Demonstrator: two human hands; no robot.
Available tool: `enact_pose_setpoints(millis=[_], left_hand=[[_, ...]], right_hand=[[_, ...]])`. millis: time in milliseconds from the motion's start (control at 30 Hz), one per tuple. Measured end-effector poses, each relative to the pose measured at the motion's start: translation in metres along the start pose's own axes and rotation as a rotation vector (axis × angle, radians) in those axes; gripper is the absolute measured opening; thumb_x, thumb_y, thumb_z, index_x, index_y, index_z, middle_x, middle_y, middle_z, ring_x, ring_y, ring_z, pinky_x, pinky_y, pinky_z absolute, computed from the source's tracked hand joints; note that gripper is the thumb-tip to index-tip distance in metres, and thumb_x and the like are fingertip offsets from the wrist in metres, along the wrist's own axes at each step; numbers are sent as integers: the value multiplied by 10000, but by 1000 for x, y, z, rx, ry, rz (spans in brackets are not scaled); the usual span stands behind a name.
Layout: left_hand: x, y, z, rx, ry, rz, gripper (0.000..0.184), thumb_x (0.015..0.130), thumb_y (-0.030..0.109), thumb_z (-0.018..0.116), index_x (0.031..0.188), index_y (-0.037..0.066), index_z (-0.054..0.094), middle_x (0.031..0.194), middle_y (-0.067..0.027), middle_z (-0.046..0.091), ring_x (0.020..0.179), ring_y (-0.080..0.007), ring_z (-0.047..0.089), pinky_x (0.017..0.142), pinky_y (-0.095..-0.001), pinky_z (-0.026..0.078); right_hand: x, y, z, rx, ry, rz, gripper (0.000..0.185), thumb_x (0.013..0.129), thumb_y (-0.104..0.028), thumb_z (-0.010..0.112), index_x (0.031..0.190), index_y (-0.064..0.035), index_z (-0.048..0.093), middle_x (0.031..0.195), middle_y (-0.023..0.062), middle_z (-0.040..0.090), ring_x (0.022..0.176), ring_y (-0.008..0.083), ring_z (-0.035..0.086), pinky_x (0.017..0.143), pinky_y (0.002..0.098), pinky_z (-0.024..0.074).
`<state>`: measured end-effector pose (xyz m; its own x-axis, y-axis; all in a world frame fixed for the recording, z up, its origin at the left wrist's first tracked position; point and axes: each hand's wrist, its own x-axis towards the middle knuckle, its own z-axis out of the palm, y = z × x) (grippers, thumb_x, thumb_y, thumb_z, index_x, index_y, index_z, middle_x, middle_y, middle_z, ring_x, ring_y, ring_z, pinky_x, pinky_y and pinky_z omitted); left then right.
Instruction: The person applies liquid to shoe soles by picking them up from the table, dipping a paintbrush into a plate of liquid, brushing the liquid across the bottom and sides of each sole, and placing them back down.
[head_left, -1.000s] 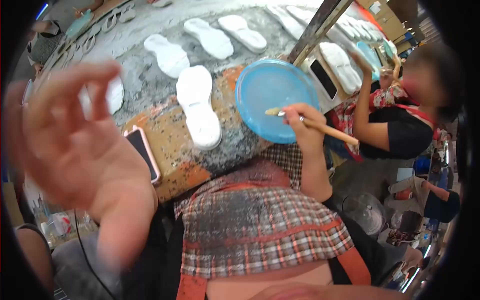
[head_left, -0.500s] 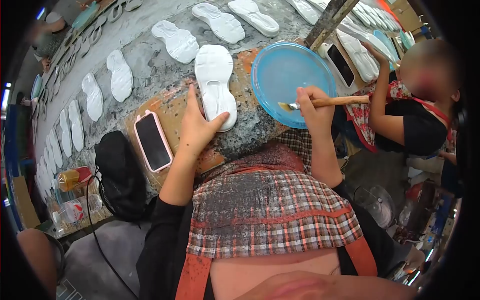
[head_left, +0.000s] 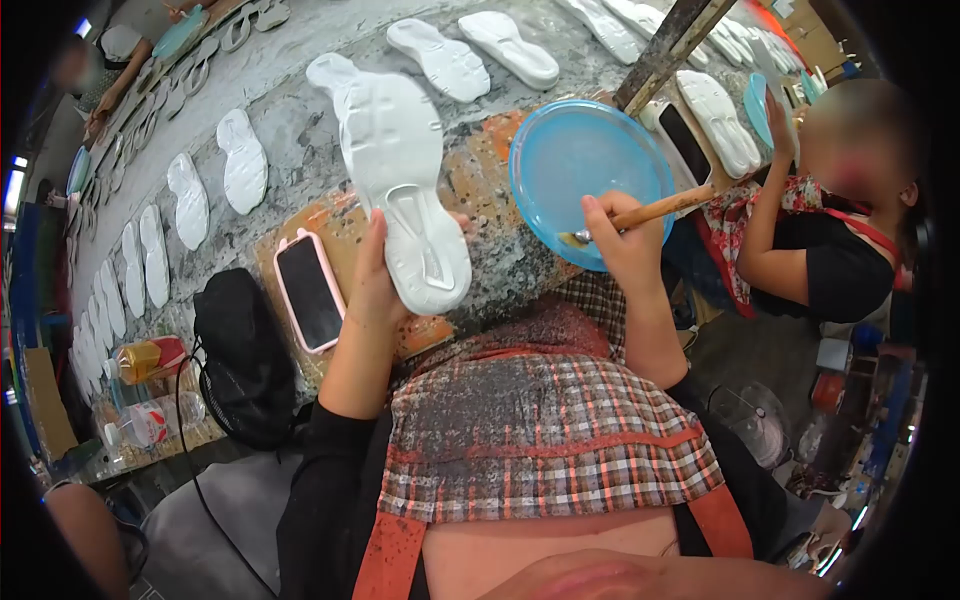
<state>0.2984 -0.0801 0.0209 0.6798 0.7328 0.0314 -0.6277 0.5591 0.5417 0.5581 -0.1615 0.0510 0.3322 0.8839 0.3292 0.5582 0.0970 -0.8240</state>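
Observation:
A white shoe sole point(head_left: 395, 150) is lifted toward me in my left hand point(head_left: 372, 290), with my thumb at its near edge and fingers showing on its far side. Its narrower end points down at me. In my right hand point(head_left: 632, 245) is a paintbrush point(head_left: 665, 207), gripped by the wooden handle near the metal band. The bristles reach over the near rim of a round blue dish point(head_left: 590, 130) holding a cloudy liquid. Beyond the held sole, more white soles point(head_left: 437, 60) lie on the stained table.
A pink-cased phone point(head_left: 308, 292) lies left of my arm, beside a black bag point(head_left: 240, 360) and plastic bottles point(head_left: 150, 360). An upright post point(head_left: 665, 62) rises behind the dish. To the right sits a co-worker point(head_left: 830, 240) near another phone point(head_left: 685, 143). Soles line the table's left side.
My left hand has raised the sole off the table and tilted it closer to me. My right hand stays at the dish with the brush. The co-worker's hand has shifted.

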Motion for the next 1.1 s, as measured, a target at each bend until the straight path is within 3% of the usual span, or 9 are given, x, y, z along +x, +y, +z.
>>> enact_pose_setpoints(millis=[133,200,367,467,567,633,700,900,1100], left_hand=[[4,-4,8,76,116,14,639,938,495,438,1283,-43,424,1121,-256,598,985,-306,633,852,-405,526],[5,-6,10,71,78,41,638,939,488,435,1291,-44,416,1122,-258,597,992,-310,630,856,-403,524],[12,-3,21,-57,-22,53,677,942,493,390,1355,-43,359,1117,-268,595,1015,-330,620,878,-417,513],[12,-2,29,-92,-24,49,712,949,523,362,1398,-27,314,1256,-244,519,1019,-335,617,876,-441,517],[15,-3,38,-63,-48,41,734,950,548,342,1416,-18,291,1341,-215,456,1036,-333,610,883,-455,515],[19,-4,44,-43,-174,61,747,950,566,329,1422,-11,283,1365,-203,440,1069,-335,594,914,-457,497],[17,-5,57,7,-89,60,749,948,570,332,1421,-9,287,1366,-202,442,1083,-334,587,922,-448,492],[11,-2,71,167,0,27,781,940,607,276,1424,-6,271,1357,-251,425,1092,-348,584,833,-466,546],[21,3,86,209,-4,156,800,927,631,281,1409,-7,294,1313,-238,455,969,-347,615,780,-457,553]], right_hand=[[-3,-1,2,24,26,14,297,850,-152,670,613,-10,562,495,9,481,460,62,417,431,267,306],[-1,0,-1,36,-81,60,295,849,-151,668,611,-13,562,495,4,468,462,61,410,434,263,307],[-2,2,-2,10,17,12,285,854,-152,666,623,-20,564,502,-21,468,472,54,404,438,262,297],[1,-6,-10,312,-78,202,255,873,-138,648,649,-32,592,581,-18,538,507,43,470,451,221,334],[14,-40,-18,624,-129,-12,120,839,-61,671,741,3,643,685,35,615,593,78,576,505,215,418],[32,-63,-24,387,-284,-449,114,802,-100,694,809,11,668,758,93,640,641,148,601,556,254,452],[40,-81,-25,337,-476,-555,164,727,-47,732,867,26,689,789,121,657,671,183,622,574,271,463],[58,-87,-16,269,-467,-625,165,678,-3,754,831,16,694,753,112,660,656,196,634,560,279,476],[37,-86,-26,257,-662,-559,148,676,-47,779,800,-58,699,715,66,657,660,195,637,567,288,485]])
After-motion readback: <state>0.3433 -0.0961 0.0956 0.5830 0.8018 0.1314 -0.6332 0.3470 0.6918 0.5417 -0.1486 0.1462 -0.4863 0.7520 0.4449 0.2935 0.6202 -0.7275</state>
